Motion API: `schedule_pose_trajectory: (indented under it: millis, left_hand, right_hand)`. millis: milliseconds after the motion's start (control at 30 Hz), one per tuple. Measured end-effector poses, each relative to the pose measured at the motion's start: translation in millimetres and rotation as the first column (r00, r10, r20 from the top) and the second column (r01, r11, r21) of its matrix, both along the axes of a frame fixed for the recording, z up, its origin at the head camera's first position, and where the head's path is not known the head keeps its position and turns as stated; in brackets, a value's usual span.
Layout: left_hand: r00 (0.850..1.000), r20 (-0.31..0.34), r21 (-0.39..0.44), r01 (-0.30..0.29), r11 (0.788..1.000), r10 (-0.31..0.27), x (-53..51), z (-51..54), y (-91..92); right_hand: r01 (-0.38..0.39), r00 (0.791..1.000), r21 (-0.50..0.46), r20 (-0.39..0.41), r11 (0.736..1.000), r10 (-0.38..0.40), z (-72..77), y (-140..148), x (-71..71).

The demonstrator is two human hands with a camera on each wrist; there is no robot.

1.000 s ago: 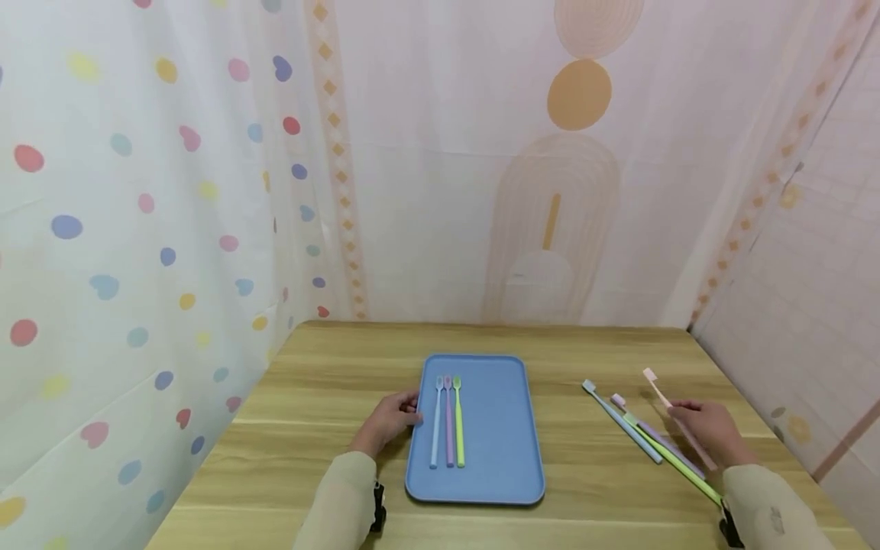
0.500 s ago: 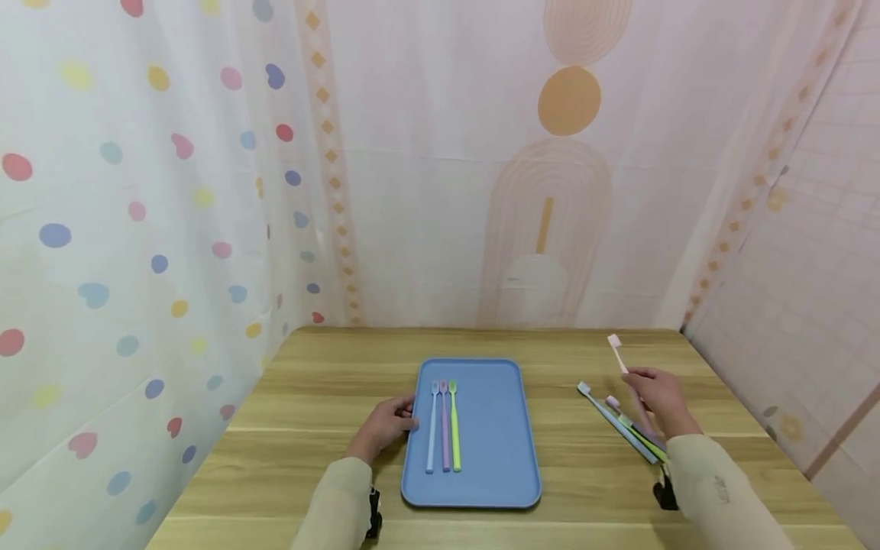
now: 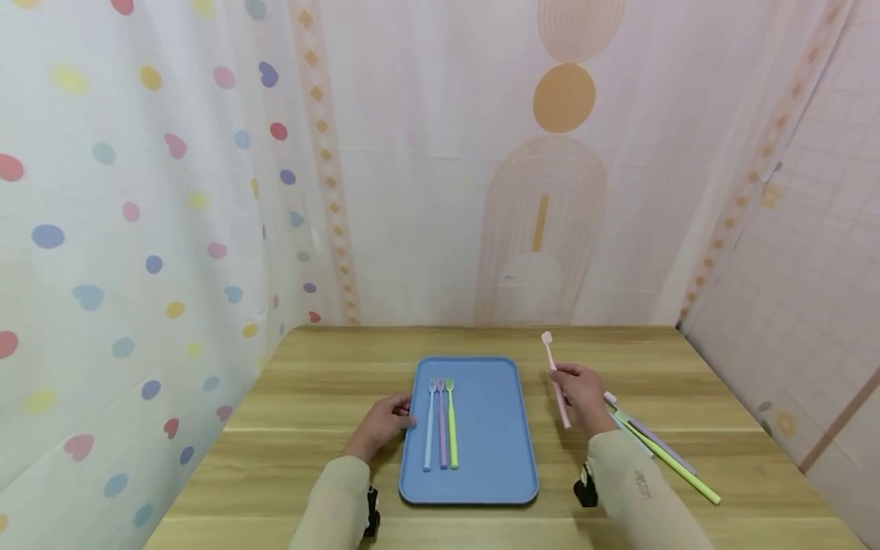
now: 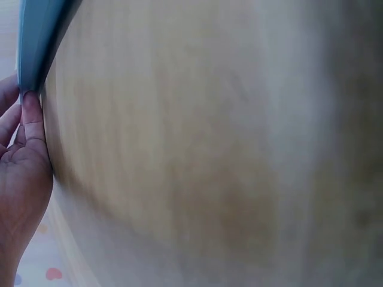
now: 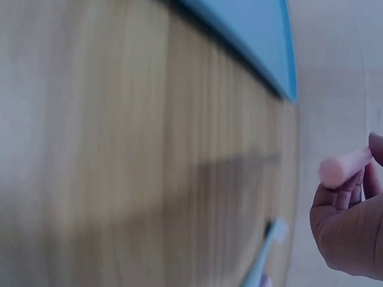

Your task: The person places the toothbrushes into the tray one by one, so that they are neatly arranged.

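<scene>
My right hand [image 3: 580, 391] pinches a pink toothbrush [image 3: 561, 409] above the table, just right of the blue tray [image 3: 491, 435]. Its head points away from me, and its blunt handle end [image 5: 336, 172] faces the right wrist camera. With thumb and fingers, my left hand [image 3: 382, 425] grips the tray's left rim, also visible in the left wrist view as a blue edge [image 4: 37, 45]. Side by side on the tray's left half lie a light blue toothbrush [image 3: 429, 435], a purple one [image 3: 442, 435] and a lime green one [image 3: 453, 435].
Right of the tray, a green toothbrush [image 3: 687, 473], a purple toothbrush [image 3: 667, 448] and a light blue toothbrush [image 3: 634, 437] lie loosely crossed on the wooden table [image 3: 330, 367]. The right arm partly covers the blue one. Patterned curtains [image 3: 426, 214] hang behind and beside the table.
My right hand has lifted the pink toothbrush from beside the loose ones and carried it left toward the tray. The left hand has stayed on the tray's rim.
</scene>
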State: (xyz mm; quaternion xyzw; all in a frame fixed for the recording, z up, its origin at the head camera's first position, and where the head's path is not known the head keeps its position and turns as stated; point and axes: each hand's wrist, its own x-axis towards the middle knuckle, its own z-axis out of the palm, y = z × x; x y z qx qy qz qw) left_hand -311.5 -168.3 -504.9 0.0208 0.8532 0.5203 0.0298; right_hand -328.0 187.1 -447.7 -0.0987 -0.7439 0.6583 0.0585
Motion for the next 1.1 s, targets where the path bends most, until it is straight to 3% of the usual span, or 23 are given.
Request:
schedule_pose_trajectory:
  millis: [333, 467, 700, 1100]
  left_hand:
    - [1.0, 0.011, -0.001, -0.02, 1.0, 0.02, 2.9, 2.6, -3.7]
    - [1.0, 0.005, 0.009, -0.015, 1.0, 0.015, 2.2, 2.0, -3.4]
    - [1.0, 0.011, 0.019, -0.014, 1.0, 0.014, 2.9, 4.1, -0.1]
    - [1.0, 0.007, 0.017, -0.016, 1.0, 0.015, 0.4, 2.6, 4.8]
  right_hand:
    - [0.063, 0.998, -0.07, 0.0, 0.996, -0.063, -9.2, -60.3, 4.4]
    - [0.094, 0.995, -0.025, 0.028, 0.995, -0.094, -10.1, -75.2, 6.3]
    - [0.072, 0.992, 0.038, 0.099, 0.997, -0.075, -13.7, -96.9, 9.4]
    - [0.058, 0.992, 0.097, 0.11, 0.994, -0.069, -24.8, -118.6, 17.2]
